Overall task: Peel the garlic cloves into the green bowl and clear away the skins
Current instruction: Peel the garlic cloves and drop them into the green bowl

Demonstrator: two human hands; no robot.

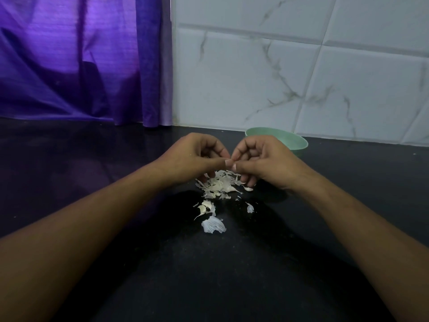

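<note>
- Broadly, the work surface is a black countertop [348, 182], glossy and finely speckled, which fills the lower frame under dim light.
- At 10 o'clock a purple curtain [69, 66] hangs in soft folds down to the counter. From 12 to 2 o'clock stands a wall of white tiles [301, 77] with grey marble veining.
- The green bowl [294, 141] stands at 1 o'clock from the hands, near the wall. It is round, smooth and matte; the right hand hides its near rim, and its contents cannot be seen.
- The left hand [192, 156] and right hand [262, 161] meet at frame centre, thumb tips touching.
- Grip: the left fingers curl round a pale piece [206, 156], barely visible — clove or skin cannot be told. The right fingers are curled as well, and what they pinch is hidden.
- The garlic skins [219, 184] form a papery white heap at 6 o'clock, directly under the hands, partly covered by the lower fingers.
- Further toward 6 o'clock lie a garlic clove [202, 209] with a curved tail and a broad, ribbed skin flake [213, 224]. A small flake [250, 208] lies at 5 o'clock.
</note>
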